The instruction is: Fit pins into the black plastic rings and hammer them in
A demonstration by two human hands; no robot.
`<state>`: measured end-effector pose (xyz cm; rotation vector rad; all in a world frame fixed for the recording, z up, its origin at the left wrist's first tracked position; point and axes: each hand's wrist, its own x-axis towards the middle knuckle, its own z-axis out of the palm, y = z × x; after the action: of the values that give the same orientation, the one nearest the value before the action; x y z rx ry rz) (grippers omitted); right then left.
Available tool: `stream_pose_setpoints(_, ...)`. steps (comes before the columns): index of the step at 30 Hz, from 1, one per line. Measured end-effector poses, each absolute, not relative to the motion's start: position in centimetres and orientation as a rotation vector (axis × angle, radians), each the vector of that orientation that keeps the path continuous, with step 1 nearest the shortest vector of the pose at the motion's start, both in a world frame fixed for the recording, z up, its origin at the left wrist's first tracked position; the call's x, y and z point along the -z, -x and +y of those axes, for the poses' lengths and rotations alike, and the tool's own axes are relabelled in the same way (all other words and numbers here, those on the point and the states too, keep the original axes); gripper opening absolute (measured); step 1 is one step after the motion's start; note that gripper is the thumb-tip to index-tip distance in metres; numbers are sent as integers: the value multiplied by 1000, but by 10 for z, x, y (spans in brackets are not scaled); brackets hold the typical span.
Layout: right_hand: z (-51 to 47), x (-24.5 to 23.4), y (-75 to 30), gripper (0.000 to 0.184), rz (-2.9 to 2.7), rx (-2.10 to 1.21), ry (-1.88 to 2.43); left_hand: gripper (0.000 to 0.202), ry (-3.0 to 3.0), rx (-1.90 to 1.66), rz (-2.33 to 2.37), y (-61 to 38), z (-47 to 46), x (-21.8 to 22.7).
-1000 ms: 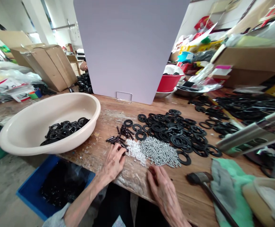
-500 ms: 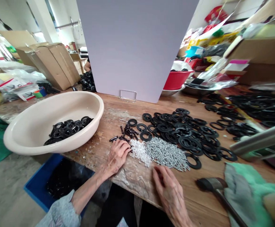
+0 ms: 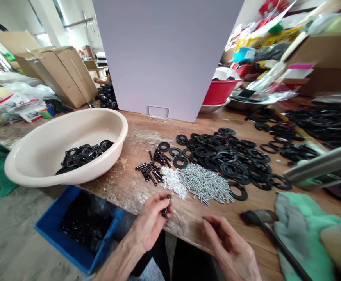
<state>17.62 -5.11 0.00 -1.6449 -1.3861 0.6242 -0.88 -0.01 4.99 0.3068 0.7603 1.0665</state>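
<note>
Pinching a short black bolt (image 3: 166,205) between thumb and fingertips, the left hand (image 3: 149,222) is holding it just above the wooden surface (image 3: 188,222). The right hand (image 3: 229,246) is curling nearby, fingertips drawn together; any hold cannot be told. A beige basin (image 3: 56,132) is holding black rings (image 3: 82,154); a blue crate (image 3: 70,246) is holding dark parts (image 3: 85,220), too dim to identify.
</note>
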Motion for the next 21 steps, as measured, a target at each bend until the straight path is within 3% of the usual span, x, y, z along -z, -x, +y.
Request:
stream_pose_setpoints(10, -56, -53, -141, 37, -1142, -935, 1429, 36, -276, -984, 673, 4, -22, -58)
stream_pose_setpoints(21, -57, -55, -132, 26, -1062, -1112, 1291, 41, -395, -974, 737, -4, -30, -58)
